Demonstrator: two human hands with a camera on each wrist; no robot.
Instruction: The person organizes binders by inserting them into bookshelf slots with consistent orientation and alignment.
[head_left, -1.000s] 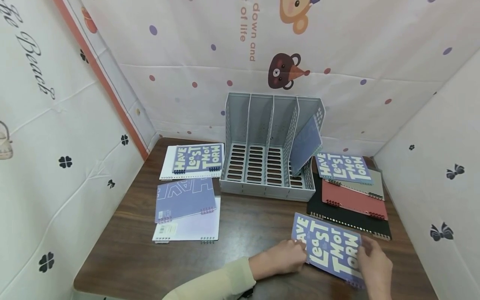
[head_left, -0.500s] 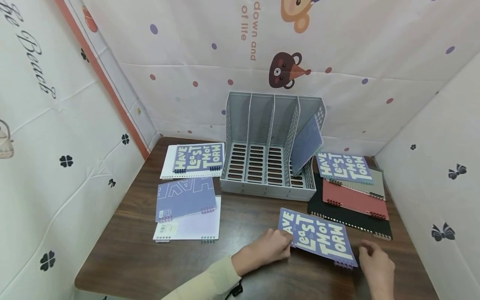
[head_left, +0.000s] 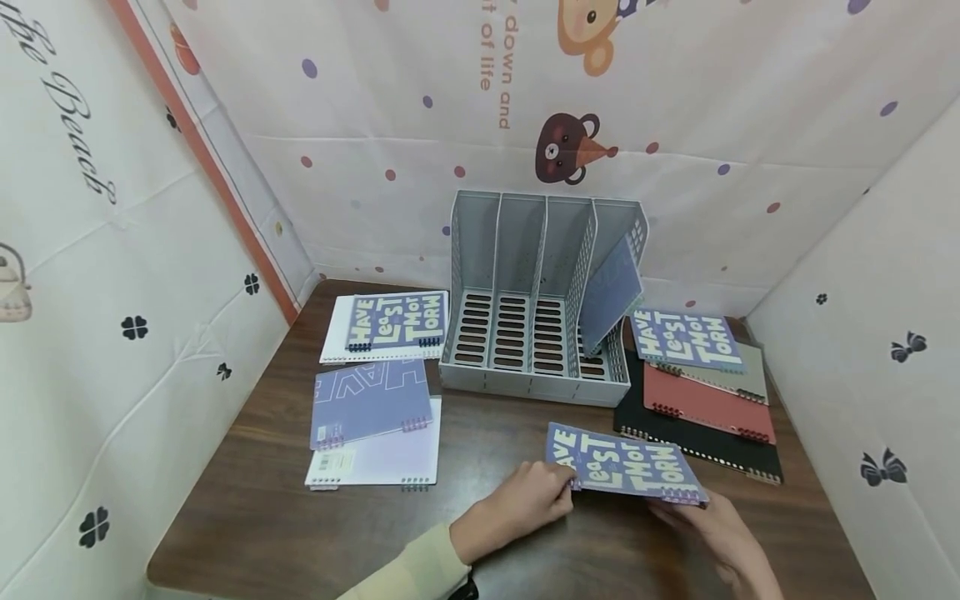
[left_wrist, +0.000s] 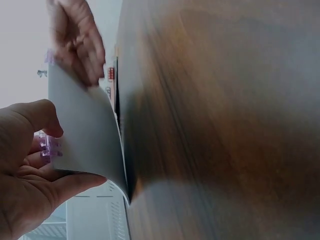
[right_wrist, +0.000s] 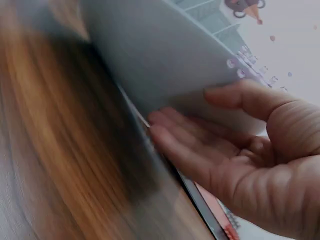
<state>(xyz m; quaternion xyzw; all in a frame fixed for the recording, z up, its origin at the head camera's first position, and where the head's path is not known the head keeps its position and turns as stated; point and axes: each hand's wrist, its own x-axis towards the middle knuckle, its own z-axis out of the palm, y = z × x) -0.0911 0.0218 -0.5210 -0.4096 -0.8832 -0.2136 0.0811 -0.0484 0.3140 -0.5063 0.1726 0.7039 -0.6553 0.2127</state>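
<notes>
A blue-purple spiral notebook [head_left: 622,462] with large pale lettering is tilted up off the front of the table, its purple binding rings toward me. My left hand [head_left: 517,504] pinches it at the left end; the left wrist view has the thumb on the pale underside [left_wrist: 82,125], beside the rings. Under the notebook's right end is my right hand [head_left: 712,529]. In the right wrist view, that hand's fingers [right_wrist: 185,155] reach out along the pale underside, with the thumb apart from them.
Behind stands a grey four-slot file rack [head_left: 536,387], a blue notebook [head_left: 611,292] leaning in its right slot. Notebooks lie at left, including a blue one [head_left: 371,400]. A right-hand pile holds a lettered notebook [head_left: 686,340], a red one [head_left: 705,407] and a black one [head_left: 697,446].
The lettered notebook has moved left and its near edge has lifted off the table. My right hand left its right edge, then came in beneath that end. My left hand keeps its grip.
</notes>
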